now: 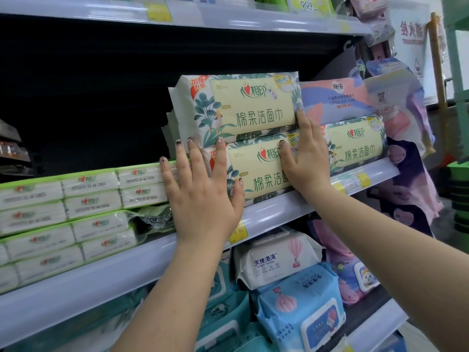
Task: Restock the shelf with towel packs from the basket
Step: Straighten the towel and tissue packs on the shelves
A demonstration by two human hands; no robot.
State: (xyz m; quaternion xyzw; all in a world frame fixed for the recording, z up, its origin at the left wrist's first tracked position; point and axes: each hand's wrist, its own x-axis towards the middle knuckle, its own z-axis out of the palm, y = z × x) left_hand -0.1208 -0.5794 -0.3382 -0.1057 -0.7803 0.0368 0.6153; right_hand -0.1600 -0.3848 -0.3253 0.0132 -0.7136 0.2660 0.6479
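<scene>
Both hands were flat w/ fingers spread, holding nothing. The left hand (203,196) pressed the left end of the lower towel pack (256,171), and the right hand (304,158) pressed its right part, one fingertip reaching the upper towel pack (243,107) stacked on it. Both packs sat at the front of the shelf (142,255), btwn green tissue bundles (76,204) and another leaf-print pack (360,146). Basket not in view. Likely step: squaring the stack. Next probably calls for pushing both packs back evenly, then fetching more.
</scene>
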